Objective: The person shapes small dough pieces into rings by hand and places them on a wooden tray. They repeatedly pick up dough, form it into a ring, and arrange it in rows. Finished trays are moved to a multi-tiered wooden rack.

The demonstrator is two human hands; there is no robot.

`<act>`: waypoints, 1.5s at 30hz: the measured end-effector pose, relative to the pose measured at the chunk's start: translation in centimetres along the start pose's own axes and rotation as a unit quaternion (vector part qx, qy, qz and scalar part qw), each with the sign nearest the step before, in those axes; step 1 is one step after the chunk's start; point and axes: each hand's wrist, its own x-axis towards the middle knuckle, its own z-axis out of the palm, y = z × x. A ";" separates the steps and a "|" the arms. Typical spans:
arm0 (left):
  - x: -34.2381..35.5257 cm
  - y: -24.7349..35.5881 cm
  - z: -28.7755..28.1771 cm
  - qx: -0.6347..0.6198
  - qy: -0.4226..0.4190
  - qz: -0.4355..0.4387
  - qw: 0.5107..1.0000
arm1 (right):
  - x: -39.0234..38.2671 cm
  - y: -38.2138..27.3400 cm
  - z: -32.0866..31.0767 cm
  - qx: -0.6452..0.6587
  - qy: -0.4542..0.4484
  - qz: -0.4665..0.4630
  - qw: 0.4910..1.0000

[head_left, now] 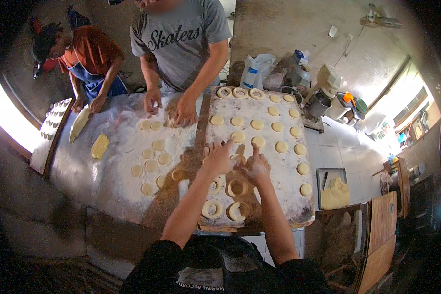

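A floured wooden board [279,203] in front of me carries rows of flat, pale dough rounds [281,147]. My left hand [217,158] and my right hand [256,167] meet over one dough piece [238,159] on the board. Their thumbs and inner fingers close in on its two sides, while the index fingers point forward. The fingers partly cover this piece. Nearer to me lie several hollowed dough rings, among them a dough ring [212,209] at the board's front left. Three more hollowed pieces, including a dough ring [240,93], sit along the far edge.
Left of the board, a co-worker in a grey shirt [183,36] handles dough on the floured table [83,171]. Another person [95,51] holds a long dough piece [80,123]. A yellow lump [100,146] lies nearby. To the right are a tray of dough [334,193] and pots [318,104].
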 end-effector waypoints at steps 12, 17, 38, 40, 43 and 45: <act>0.2 -6.5 -3.7 -0.028 -0.101 -0.030 0.994 | 1.3 -7.9 2.5 -0.084 0.060 -0.098 0.990; 0.1 -6.6 -3.2 -0.024 -0.059 -0.012 0.998 | 1.2 -7.2 1.5 -0.029 0.042 -0.110 0.993; -2.0 -20.4 -3.6 0.070 0.031 0.000 0.997 | 12.5 -17.6 11.6 0.067 -0.095 -0.248 0.962; -3.1 -21.3 -3.2 0.032 0.152 -0.018 0.988 | 14.4 -21.0 14.7 -0.126 -0.097 -0.274 0.949; -4.0 -22.1 -3.9 -0.135 0.218 -0.107 0.961 | 14.3 -21.9 15.3 -0.032 -0.052 -0.278 0.959; -4.4 -22.9 -5.5 -0.216 0.161 -0.114 0.956 | 12.6 -21.5 13.6 0.030 -0.144 -0.193 0.970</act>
